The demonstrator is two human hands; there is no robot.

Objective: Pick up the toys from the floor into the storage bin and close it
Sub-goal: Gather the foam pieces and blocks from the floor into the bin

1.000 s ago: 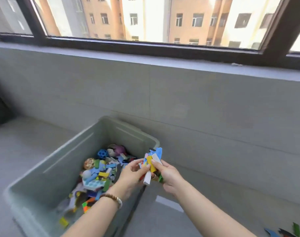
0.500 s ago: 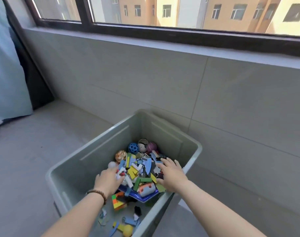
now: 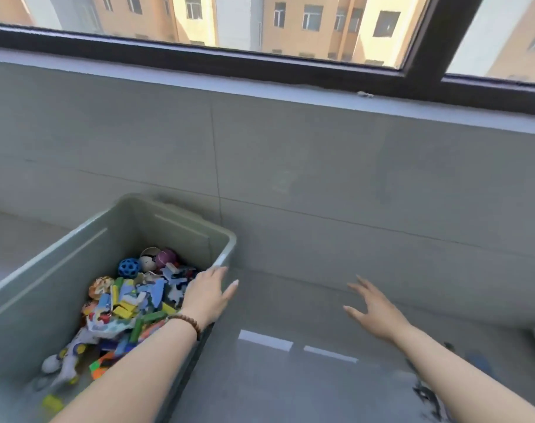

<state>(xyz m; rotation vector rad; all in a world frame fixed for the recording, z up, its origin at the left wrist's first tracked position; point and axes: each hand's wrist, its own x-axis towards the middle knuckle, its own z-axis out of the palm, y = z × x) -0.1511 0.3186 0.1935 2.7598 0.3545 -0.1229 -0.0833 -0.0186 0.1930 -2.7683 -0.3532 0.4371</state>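
A grey-green storage bin stands open on the floor at the lower left, with no lid on it. Inside lies a heap of toys: coloured blocks, flat puzzle pieces, a blue holed ball and other small balls. My left hand hovers over the bin's right rim, empty, fingers apart. My right hand is out over the bare floor to the right of the bin, empty with fingers spread. A few dark and blue toy pieces lie blurred on the floor at the lower right, partly hidden by my right forearm.
A grey tiled wall runs behind the bin, with a window sill and a dark window frame above. Grey floor with two white patches of light lies to the right of the bin.
Both hands held a bunch of toy pieces, dropped them into the bin, and have now come out empty. My right hand has swung right, over the floor; the view has turned right.
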